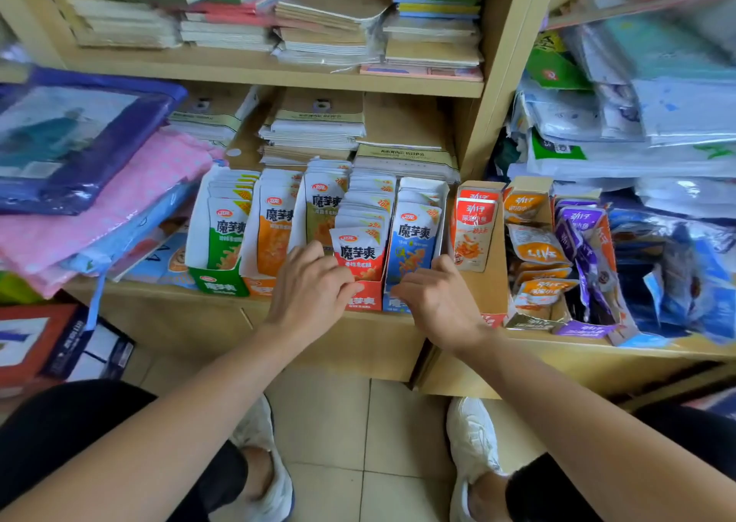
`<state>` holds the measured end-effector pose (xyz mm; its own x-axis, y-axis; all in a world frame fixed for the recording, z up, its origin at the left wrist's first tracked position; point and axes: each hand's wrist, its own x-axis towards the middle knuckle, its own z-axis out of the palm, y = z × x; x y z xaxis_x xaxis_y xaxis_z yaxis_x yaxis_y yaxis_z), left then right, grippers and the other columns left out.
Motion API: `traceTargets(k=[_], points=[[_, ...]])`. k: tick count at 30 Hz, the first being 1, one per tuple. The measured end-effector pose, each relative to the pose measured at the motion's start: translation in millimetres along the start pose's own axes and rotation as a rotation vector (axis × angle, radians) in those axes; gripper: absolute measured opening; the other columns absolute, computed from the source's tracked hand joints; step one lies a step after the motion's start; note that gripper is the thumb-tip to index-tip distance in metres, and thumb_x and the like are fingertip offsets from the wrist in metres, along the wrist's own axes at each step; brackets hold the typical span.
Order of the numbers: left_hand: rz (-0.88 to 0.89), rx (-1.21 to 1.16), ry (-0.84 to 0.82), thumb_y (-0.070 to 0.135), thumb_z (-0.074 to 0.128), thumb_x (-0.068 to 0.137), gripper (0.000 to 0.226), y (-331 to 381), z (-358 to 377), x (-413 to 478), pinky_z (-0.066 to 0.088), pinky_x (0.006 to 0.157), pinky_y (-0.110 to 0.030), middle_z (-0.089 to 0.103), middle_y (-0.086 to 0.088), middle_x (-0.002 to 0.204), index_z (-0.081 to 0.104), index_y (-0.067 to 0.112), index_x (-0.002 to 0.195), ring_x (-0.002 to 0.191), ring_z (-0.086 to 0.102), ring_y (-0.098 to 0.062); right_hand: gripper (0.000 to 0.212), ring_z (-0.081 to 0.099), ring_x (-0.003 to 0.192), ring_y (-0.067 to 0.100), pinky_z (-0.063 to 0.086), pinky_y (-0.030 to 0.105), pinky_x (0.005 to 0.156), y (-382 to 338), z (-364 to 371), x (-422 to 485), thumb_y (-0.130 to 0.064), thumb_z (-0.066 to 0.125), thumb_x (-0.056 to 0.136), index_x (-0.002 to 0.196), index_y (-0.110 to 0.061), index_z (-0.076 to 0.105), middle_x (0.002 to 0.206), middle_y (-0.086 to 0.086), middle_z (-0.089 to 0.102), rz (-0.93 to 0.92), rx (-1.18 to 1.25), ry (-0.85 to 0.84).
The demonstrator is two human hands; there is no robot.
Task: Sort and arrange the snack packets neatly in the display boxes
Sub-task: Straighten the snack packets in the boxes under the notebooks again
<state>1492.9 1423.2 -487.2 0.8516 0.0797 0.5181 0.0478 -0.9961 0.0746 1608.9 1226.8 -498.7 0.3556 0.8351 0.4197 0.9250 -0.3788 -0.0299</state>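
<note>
Wooden shelving carries stacked notebooks on the upper level and bundled paper pads below. Purple bag lies on a pink dotted bag at left. Plastic-wrapped packs piled at right. Red-and-blue carton beside tiled floor.

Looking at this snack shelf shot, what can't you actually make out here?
Head view:
- Left hand and right hand: fingertips hidden by the hands themselves, so any grip on the red box or blue box is unclear.
- Olive packets: their box front is covered by the left hand.
- Packet counts: rear packets hidden behind front ones.
- Small print: blurred.
</note>
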Motion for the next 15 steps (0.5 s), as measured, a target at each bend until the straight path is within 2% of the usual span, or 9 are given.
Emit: traceTargets(k=[4,9,12,15], points=[[-0.008,0.025,-0.009,0.040,0.076,0.087,0.025,-6,0,-6,0.041,0.071,-0.039,0.069,0.003,0.070,0.077,0.017,0.076,0.078,0.050,-0.023,0.044,0.047,0.056,0.019,0.018,0.031,0.067,-4,9,3,0.016,0.076,0.052,0.078,-0.018,0.073,0.063,-0.006,0.058,-0.033,0.030,0.025],[0.016,0.005,-0.010,0.041,0.076,0.086,0.023,-5,1,-5,0.042,0.071,-0.038,0.070,0.005,0.074,0.078,0.019,0.079,0.080,0.054,-0.022,0.035,0.060,0.067,0.019,0.026,0.031,0.068,0,11,-1,0.007,0.080,0.067,0.088,-0.021,0.075,0.074,-0.006,0.067,-0.030,0.060,0.007],[0.032,-0.001,-0.045,0.043,0.076,0.084,0.022,-3,-3,-3,0.041,0.073,-0.037,0.072,0.007,0.079,0.079,0.021,0.082,0.082,0.056,-0.021,0.028,0.064,0.078,0.022,0.038,0.032,0.071,-1,2,-4,-0.001,0.079,0.074,0.095,-0.019,0.075,0.082,-0.002,0.070,-0.012,0.088,-0.023],[0.042,-0.028,-0.093,0.044,0.079,0.080,0.023,0,-14,1,0.045,0.074,-0.035,0.072,0.007,0.081,0.080,0.022,0.086,0.082,0.059,-0.019,0.032,0.066,0.087,0.022,0.050,0.034,0.073,-2,-20,-7,-0.009,0.085,0.073,0.102,-0.017,0.075,0.092,-0.001,0.073,0.017,0.122,-0.044]])
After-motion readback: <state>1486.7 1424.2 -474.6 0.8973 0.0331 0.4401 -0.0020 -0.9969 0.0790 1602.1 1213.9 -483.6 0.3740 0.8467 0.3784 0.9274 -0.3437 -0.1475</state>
